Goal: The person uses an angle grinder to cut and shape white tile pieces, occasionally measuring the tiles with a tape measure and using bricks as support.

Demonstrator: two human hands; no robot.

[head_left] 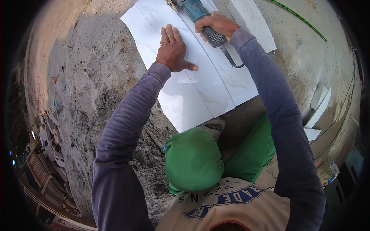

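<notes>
My right hand [220, 24] is wrapped round the body of an angle grinder [199, 14] with a teal front and a dark rear. Its black cord [228, 57] hangs off the back end. The grinder's head lies at the top edge, over a large glossy white tile [204, 86] with faint veining. Dark straight lines run lengthwise along the tile. My left hand [172, 50] rests flat on the tile to the left of the grinder, fingers stretched out and thumb apart. The disc's contact with the tile is hard to see.
A pale slab [252, 23] lies beside the tile at the upper right. Beyond it a green hose or rod [300, 19] lies on the ground. White offcut strips [319, 109] are at the right. My green-clad knee [194, 159] is close to the tile's near edge. Rubble [52, 134] lies far left.
</notes>
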